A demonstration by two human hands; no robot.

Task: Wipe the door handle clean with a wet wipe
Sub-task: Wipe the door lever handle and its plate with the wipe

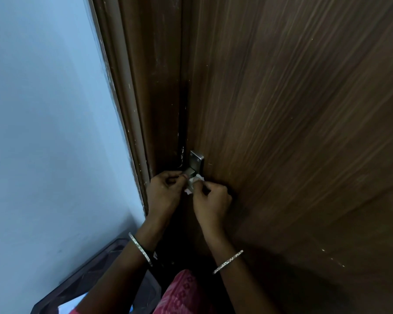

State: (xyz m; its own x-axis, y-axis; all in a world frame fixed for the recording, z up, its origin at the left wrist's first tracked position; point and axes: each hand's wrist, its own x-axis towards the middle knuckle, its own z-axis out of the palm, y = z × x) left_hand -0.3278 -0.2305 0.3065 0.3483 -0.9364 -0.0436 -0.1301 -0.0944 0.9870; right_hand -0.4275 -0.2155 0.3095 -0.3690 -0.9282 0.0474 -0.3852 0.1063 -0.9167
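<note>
A silver metal door handle (196, 161) with a rectangular backplate is fixed near the left edge of a brown wooden door (293, 132). The lever juts out below the plate and is mostly covered. My left hand (165, 196) and my right hand (211, 203) meet at the lever, fingers pinched together. Both hold a small white wet wipe (194, 181) wrapped against the lever; only crumpled bits of it show between the fingertips. A thin bangle sits on each wrist.
The brown door frame (141, 109) runs beside the door, with a pale blue wall (43, 132) to its left. A dark framed object (82, 282) leans low against the wall. Pink patterned cloth (182, 295) shows at the bottom.
</note>
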